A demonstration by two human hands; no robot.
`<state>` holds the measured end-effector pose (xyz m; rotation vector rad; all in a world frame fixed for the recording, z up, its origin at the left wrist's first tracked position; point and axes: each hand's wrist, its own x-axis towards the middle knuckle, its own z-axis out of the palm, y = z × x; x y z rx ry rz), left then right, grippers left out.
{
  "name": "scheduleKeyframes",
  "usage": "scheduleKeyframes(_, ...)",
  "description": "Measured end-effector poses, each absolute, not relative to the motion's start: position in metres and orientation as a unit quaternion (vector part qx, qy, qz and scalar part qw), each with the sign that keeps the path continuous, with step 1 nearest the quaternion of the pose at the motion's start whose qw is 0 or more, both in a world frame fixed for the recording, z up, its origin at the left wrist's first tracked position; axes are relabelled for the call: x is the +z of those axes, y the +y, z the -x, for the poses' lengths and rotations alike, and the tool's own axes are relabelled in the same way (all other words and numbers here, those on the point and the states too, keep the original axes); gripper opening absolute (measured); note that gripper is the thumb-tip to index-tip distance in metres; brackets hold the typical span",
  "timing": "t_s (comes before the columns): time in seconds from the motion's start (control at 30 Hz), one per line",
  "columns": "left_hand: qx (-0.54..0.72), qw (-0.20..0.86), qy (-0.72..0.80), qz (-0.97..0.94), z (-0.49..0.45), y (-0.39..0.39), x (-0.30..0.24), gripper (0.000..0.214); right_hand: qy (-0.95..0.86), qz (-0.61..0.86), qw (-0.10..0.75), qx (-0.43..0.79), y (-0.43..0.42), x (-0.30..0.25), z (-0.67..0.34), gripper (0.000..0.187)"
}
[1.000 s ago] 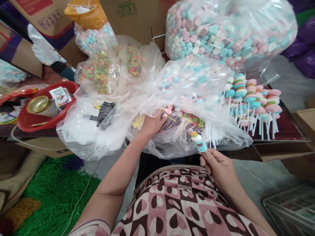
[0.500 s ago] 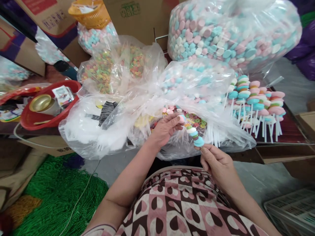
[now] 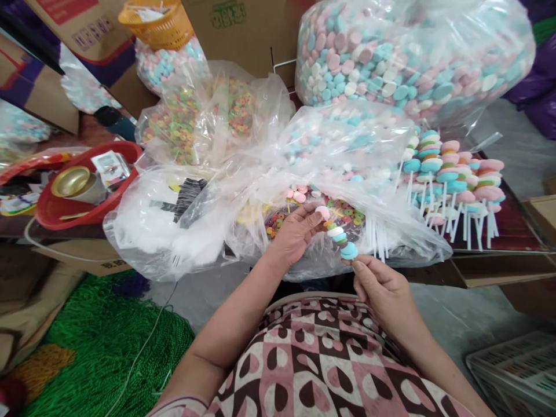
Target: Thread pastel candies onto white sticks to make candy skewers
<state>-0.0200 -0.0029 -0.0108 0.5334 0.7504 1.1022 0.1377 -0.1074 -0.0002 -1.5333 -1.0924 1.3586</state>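
Observation:
My right hand point(image 3: 377, 281) pinches the lower end of a candy skewer point(image 3: 337, 233), just below a blue marshmallow. White, blue, green and orange sweets are stacked along it, and the skewer leans up to the left. At its upper end, my left hand point(image 3: 299, 231) closes finger and thumb on a pink-and-white marshmallow point(image 3: 322, 212), which sits against the top of the stack. Under the hands, an open plastic bag point(image 3: 417, 246) holds ring-shaped gummies point(image 3: 347, 211) and loose pink marshmallows point(image 3: 299, 194). White sticks point(image 3: 377, 237) lie at the bag's right side.
Finished-looking marshmallow skewers point(image 3: 452, 174) are piled at the right table edge. Behind stands a large bag of marshmallows point(image 3: 391, 63). A bag of gummy rings point(image 3: 186, 121) lies back left, beside a red basin point(image 3: 47, 205). Green cord point(image 3: 108, 347) covers the floor at left.
My left hand has brought the pink-and-white marshmallow onto the skewer's upper end, closing the gap between them. The right hand has barely moved.

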Motion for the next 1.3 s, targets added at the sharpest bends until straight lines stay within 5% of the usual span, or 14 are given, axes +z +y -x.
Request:
scheduleKeyframes(0.33,0.528,0.531,0.426,-0.508,0.017,-0.013,-0.025,0.021,-0.424,0.630,0.365,0.539,-0.110,0.006,-0.142,0.037)
scheduleKeyframes(0.73,0.499,0.372,0.514,-0.590,0.007,-0.026,-0.024,0.026,-0.408,0.612,0.364,0.572,-0.102,0.008,-0.125,0.041)
scheduleKeyframes(1.3,0.445,0.287,0.501,-0.685,0.006,-0.017,-0.028,0.031,-0.397,0.567,0.405,0.598,-0.087,-0.005,-0.117,0.041)
